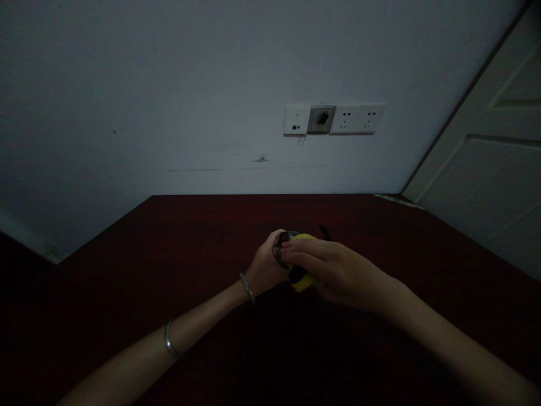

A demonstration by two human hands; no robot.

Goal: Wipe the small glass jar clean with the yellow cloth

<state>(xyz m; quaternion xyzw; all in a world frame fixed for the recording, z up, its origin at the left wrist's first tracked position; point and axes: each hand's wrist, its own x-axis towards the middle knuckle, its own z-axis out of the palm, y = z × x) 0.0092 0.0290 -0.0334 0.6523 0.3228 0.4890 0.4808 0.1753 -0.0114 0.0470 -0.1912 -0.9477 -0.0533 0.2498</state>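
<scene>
A small yellow-and-black object [303, 282] is held between my two hands above the dark red tabletop. It has a dark, shiny rounded end on its left, and a thin black piece like a strap [324, 232] sticks up behind it. What kind of thing it is, the dim light does not show. My left hand [268, 262] is closed around the dark rounded end. From the right, my right hand [338, 268] lies over the yellow part, its fingers reaching across to the dark end. Much of the object is hidden by the fingers.
Behind the dark red tabletop [211, 220] rises a pale wall with a row of sockets and switches [333, 119]. On the right stands a white panelled door [499, 169]. A thin pale strip [397, 200] lies near the back right corner.
</scene>
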